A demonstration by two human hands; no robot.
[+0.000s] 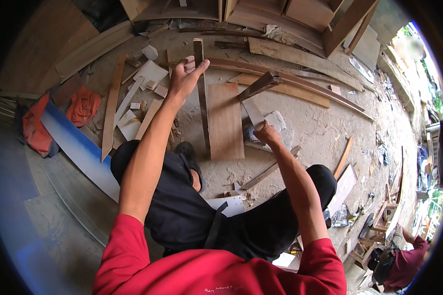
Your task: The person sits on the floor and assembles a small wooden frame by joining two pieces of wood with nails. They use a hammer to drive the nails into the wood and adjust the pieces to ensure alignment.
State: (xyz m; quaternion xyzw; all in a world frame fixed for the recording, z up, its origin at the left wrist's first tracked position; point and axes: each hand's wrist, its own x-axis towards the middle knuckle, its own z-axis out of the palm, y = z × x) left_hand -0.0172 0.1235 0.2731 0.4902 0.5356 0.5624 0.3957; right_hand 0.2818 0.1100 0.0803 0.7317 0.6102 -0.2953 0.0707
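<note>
In front of me is a wooden piece with a flat brown panel (225,128) and dark wooden bars on both sides. My left hand (183,78) is closed round the upper part of the left bar (200,98), thumb on one side and fingers on the other. The right bar (261,85) slants up toward its far end. Below it, my right hand (267,133) is closed on the near end of a pale flat strip (253,114). The strip's far end reaches the right bar; whether it touches, I cannot tell. A crumpled whitish cloth or bag (276,121) lies beside my right hand.
Long planks (305,56) and offcuts (152,73) litter the dusty floor. A blue-and-white board (79,140) and orange cloth (83,105) lie left. Wooden cabinets (280,22) stand at the far side. Another person (403,260) in dark red is at lower right.
</note>
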